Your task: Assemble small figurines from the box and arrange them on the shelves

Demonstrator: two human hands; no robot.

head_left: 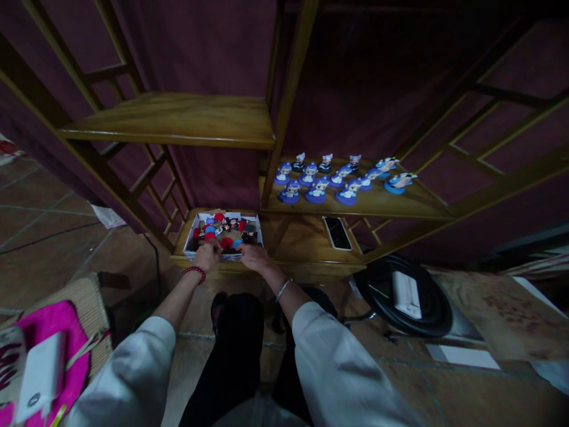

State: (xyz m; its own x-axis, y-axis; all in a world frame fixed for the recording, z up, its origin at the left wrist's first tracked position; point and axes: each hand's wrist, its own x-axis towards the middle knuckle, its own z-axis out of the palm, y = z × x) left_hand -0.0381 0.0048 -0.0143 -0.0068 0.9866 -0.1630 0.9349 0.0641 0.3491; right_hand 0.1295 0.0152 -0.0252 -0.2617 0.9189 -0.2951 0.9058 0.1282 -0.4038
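Observation:
A shallow white cardboard box sits on the lowest wooden shelf, holding several small figurines with red, blue and dark parts lying jumbled. At the box's front left is my left hand, its fingers closed near a red round piece; what they hold is too small to make out. My right hand reaches over the front right rim with fingers pinched beside a blue round piece. Whether it grips that piece cannot be made out. Several purple-based figurines stand upright in rows on the shelf to the right.
A phone lies right of the box on the low shelf. An upper shelf and a wooden post frame the space. A coiled black hose rests at right; a white power bank lies on a pink cloth at left.

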